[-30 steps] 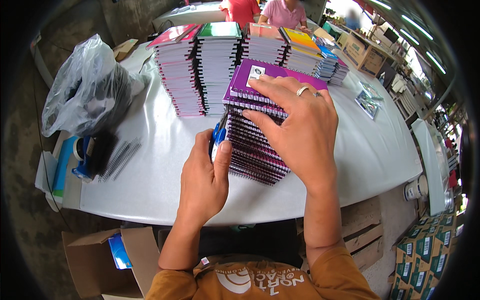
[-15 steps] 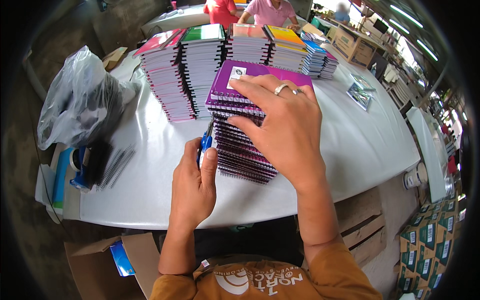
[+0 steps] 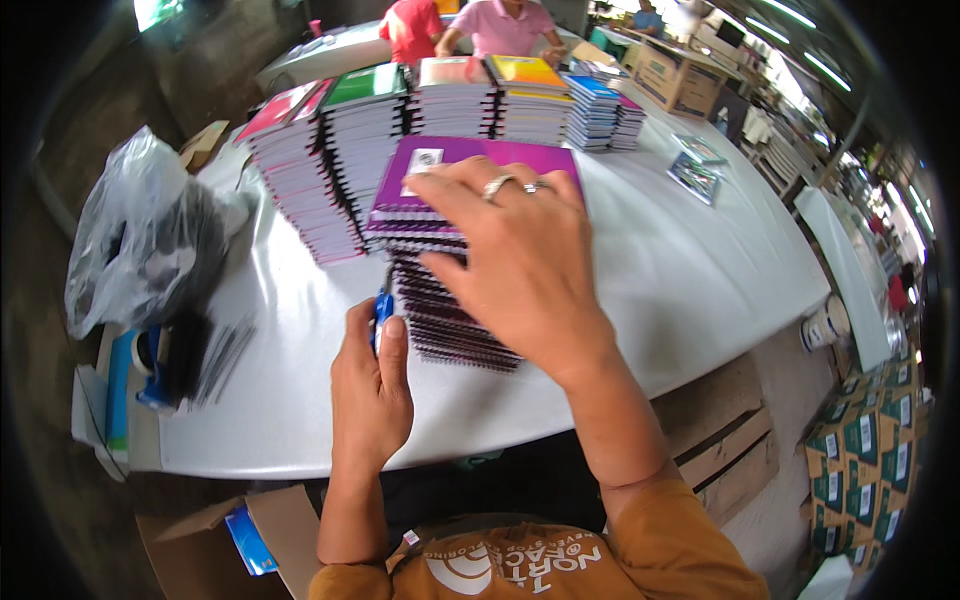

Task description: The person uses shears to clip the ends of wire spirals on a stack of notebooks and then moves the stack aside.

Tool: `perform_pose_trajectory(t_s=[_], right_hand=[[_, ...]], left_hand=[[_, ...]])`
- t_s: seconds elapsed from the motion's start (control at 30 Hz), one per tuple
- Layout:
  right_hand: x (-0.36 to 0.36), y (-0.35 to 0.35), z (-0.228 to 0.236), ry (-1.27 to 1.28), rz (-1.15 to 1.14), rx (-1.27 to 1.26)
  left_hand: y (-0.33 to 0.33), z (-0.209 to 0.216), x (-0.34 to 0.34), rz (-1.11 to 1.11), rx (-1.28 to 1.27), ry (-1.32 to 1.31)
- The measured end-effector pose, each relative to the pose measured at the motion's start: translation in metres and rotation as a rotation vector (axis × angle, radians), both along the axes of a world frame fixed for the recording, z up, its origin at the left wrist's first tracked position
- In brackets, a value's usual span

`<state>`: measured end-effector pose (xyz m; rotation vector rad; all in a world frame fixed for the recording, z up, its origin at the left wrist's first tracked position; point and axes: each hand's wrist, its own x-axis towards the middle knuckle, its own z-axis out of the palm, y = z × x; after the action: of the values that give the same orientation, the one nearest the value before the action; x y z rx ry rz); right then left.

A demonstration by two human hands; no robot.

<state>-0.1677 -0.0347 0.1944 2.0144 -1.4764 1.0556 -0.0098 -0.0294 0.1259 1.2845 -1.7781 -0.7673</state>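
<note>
A tall stack of purple spiral-bound notebooks (image 3: 480, 152) stands at the middle of the table, the dark coils of the lower ones facing me. My right hand (image 3: 525, 255) lies over the top notebook, fingers stretched across its cover. Its thumb points left, apart from the fingers, by the coil edges. Closed around a blue-handled tool (image 3: 382, 312) with a narrow metal tip, apparently pliers, my left hand (image 3: 370, 385) is at the stack's left side. The tool's tip points up beside the coils; whether it touches them I cannot tell.
Behind stand stacks of red (image 3: 290, 112), green (image 3: 365, 85), pink (image 3: 452, 72) and yellow notebooks (image 3: 525, 70). A clear plastic bag (image 3: 140, 230), a tape dispenser (image 3: 155, 375) and loose black coils (image 3: 222, 360) lie left. An open carton (image 3: 285, 525) sits below. People work beyond.
The whole view has shifted, so the stack and both hands appear further left. My right hand stays over the cover, and my left hand still holds the blue-handled tool beside the stack.
</note>
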Motion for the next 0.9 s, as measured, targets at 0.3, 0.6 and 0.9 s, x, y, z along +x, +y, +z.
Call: perform_pose_trajectory(t_s=[0.3,0.6,0.9], right_hand=[[0.016,-0.015,-0.015,0.133,-0.093,-0.149],[0.004,-0.004,-0.017,0.223,-0.2,-0.083],[0.009,-0.005,-0.01,0.194,-0.149,0.017]], left_hand=[[-0.01,-0.037,0.036,-0.558,0.568,0.958],[0.012,-0.025,0.012,-0.535,0.705,1.001],[0.018,-0.017,0.013,-0.505,0.649,0.946]])
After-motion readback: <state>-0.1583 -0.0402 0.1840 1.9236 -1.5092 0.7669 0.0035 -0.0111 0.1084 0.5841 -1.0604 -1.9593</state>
